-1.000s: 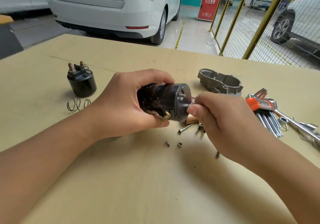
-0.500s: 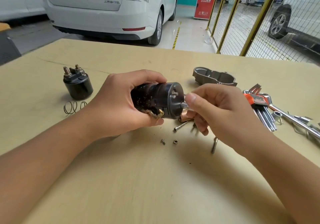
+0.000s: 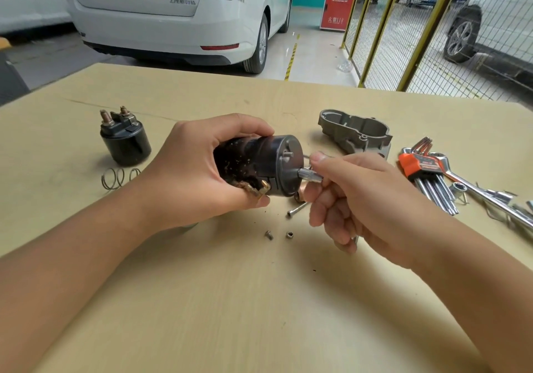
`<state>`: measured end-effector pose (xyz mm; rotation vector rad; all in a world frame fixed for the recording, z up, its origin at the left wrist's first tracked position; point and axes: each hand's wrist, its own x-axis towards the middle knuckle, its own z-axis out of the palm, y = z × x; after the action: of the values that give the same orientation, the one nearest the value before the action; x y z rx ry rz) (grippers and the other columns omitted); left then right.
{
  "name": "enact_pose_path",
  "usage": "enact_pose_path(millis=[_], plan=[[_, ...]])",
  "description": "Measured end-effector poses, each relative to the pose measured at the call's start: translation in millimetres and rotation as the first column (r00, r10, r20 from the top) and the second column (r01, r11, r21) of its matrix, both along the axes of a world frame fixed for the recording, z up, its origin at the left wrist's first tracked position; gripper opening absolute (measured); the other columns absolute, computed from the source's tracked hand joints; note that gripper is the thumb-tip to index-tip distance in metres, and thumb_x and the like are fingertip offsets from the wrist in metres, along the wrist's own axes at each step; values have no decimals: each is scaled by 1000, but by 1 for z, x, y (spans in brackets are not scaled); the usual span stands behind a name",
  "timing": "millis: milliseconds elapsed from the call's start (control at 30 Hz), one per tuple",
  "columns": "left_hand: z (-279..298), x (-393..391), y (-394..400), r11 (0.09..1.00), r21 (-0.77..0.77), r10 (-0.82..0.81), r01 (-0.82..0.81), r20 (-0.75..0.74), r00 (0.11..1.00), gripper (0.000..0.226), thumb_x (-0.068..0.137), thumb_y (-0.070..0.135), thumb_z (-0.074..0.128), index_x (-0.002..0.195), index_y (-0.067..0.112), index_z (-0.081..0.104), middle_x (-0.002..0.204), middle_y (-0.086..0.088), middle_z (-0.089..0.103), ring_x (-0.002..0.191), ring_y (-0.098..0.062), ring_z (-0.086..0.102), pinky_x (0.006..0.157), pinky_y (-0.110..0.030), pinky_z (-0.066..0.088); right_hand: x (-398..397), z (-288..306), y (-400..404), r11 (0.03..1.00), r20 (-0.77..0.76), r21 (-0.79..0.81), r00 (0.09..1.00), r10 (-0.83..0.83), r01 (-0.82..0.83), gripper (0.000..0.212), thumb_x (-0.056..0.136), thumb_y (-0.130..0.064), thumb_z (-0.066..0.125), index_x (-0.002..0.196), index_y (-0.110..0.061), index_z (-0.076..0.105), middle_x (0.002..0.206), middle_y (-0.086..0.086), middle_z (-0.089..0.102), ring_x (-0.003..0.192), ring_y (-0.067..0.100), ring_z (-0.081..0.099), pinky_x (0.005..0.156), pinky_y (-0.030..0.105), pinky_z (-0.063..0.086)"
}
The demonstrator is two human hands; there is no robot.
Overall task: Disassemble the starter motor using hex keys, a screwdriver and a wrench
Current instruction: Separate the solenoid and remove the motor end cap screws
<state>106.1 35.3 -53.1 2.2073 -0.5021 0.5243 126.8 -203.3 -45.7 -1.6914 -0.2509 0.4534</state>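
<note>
Two forearms are seen, both bare up to the frame edge. No sleeves, gloves, rings or watch are worn. Left hand [image 3: 196, 170] and right hand [image 3: 366, 199] are uncovered; fingernails are trimmed short.

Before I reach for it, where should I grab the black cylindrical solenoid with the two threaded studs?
Grip the black cylindrical solenoid around its smooth round side wall, coming down from above with fingers on opposite sides. It stands upright on the tan wooden table, studs on top, so avoid that cluttered end. The coil spring beside it lies clear.
</note>
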Motion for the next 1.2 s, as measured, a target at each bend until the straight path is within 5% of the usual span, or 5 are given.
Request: enact_pose_path(millis=[233,433,700,1000,1200], plan=[[0,0,0,1000,10,-4,4,9,1000,75,52,13,104,116,37,72,104,26,73,98,2,70,88,-7,48,1,-3,-2,992,237,-123,972,3,27,45,102,-40,59,65,-15,63,57,10,62,37,20,44,38,25,35],[1,0,-1,1000,11,-6,6,16,1000,75,52,17,104,116,37,71,105,26,73,98,3,70,89,-6,47,4,-7,-6,920,687,-328,723,77,213,19,93,-24,73,76,-23,65,61,-12,65,49,10,59,48,28,46],[1,-1,-1,1000,16,-3,3,17,1000,74,52,16,102,115,38,71,106,26,72,99,5,70,88,-5,47,7,-12,-3,991,339,126,937,-81,40,26,92,-31,68,77,-10,72,65,12,69,44,21,57,47,33,49],[1,-2,-2,1000,11,-7,7,13,1000,74,52,15,102,115,36,71,105,28,72,98,6,69,88,-4,46,3,-8,0,993,209,-105,977,-36,59,60,101,-53,53,64,-9,66,53,13,61,35,20,39,37,21,30],[1,-1,-2,1000,15,4,-5,16,1000,74,51,15,102,115,36,72,105,27,72,97,5,69,88,-5,47,6,-10,-3,992,430,-83,902,-48,92,26,84,-35,82,71,-18,67,60,7,68,39,13,50,41,24,39]])
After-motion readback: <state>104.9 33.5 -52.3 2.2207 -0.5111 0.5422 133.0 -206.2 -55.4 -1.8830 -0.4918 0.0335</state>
